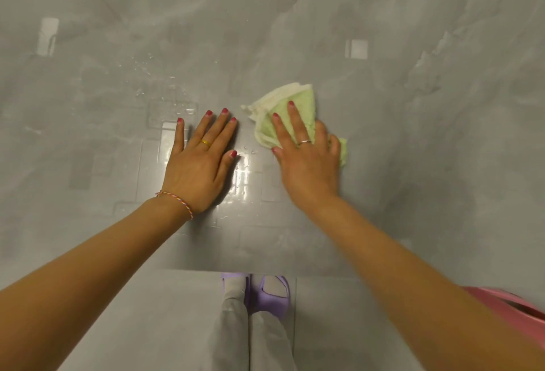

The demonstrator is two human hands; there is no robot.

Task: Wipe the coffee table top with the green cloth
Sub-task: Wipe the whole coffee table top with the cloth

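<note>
Pressing flat-fingered, the right hand [306, 161] pins the bunched pale-green, cream-edged cloth [283, 118] to the glossy grey table top [413, 134].

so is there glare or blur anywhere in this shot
Head view: ceiling lights glare off the glossy coffee table top, brightest just right of the left hand; the green cloth under the right hand looks slightly soft; wide-angle bending stretches the forearms.

The coffee table top [383, 46] lies bare toward its far edge and both sides. Only the left hand [200, 164], flat near the near edge, blocks the green cloth [300, 111] leftward; water droplets [147, 75] sit beyond.
</note>
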